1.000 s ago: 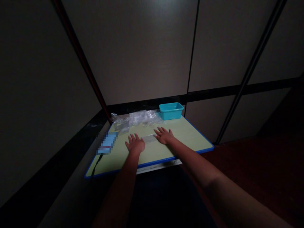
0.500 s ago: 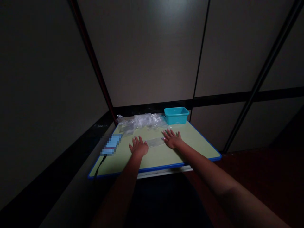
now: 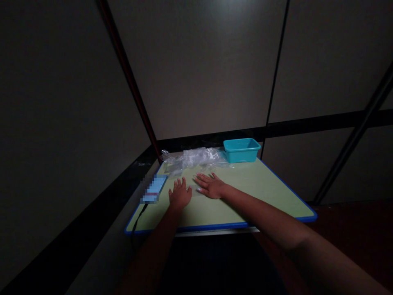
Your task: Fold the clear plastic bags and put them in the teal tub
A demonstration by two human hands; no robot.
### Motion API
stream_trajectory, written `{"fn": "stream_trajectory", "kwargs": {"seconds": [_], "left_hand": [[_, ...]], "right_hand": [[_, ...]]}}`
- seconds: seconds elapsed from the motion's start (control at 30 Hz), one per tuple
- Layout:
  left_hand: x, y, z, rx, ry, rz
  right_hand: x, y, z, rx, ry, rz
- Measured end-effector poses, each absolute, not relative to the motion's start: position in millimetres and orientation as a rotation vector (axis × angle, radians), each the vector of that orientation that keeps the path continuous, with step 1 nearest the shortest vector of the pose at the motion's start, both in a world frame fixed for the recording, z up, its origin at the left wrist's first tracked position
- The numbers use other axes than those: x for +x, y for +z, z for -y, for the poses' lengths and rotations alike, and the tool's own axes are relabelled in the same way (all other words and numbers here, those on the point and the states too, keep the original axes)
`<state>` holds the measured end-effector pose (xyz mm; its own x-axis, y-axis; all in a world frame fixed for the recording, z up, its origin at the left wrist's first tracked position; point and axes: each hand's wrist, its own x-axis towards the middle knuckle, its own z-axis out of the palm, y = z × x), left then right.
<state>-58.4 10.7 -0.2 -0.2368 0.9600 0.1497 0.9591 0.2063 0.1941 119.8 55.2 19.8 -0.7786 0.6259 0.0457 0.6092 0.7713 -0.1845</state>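
Observation:
A small clear plastic sheet [image 3: 194, 190] lies flat on the yellow-green tabletop [image 3: 264, 184], mostly covered by my hands. My left hand [image 3: 180, 195] is at its left end, palm down with the fingers spread. From the right, my right hand [image 3: 211, 186] lies flat over the sheet, its fingers apart and pointing left. Only a narrow gap separates the two hands. Behind them is a heap of crumpled clear plastic bags [image 3: 196, 157].
A turquoise basket [image 3: 242, 155] stands at the back right of the table. On the left edge lies a phone-like device [image 3: 155, 188], its screen blurred, with a dark cord [image 3: 139, 215] hanging from it. Wall panels [image 3: 199, 82] rise behind the table.
My right hand has slid left across the plastic sheet, closer to my left hand. The view has shifted slightly, so the table appears further right. My left hand stays at the sheet's left end.

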Motion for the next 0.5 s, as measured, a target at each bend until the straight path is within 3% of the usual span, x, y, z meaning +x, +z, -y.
{"fn": "stream_trajectory", "kwargs": {"seconds": [0.3, 0.37, 0.5], "left_hand": [[-77, 4, 11, 2.119, 0.968, -2.402], [-85, 4, 20, 2.265, 0.925, -2.245], [-88, 4, 35, 2.656, 0.464, -1.771]], "right_hand": [[146, 25, -65, -1.017, 0.232, 2.646], [152, 25, -69, -1.089, 0.263, 2.636], [148, 21, -68, -1.084, 0.292, 2.68]]}}
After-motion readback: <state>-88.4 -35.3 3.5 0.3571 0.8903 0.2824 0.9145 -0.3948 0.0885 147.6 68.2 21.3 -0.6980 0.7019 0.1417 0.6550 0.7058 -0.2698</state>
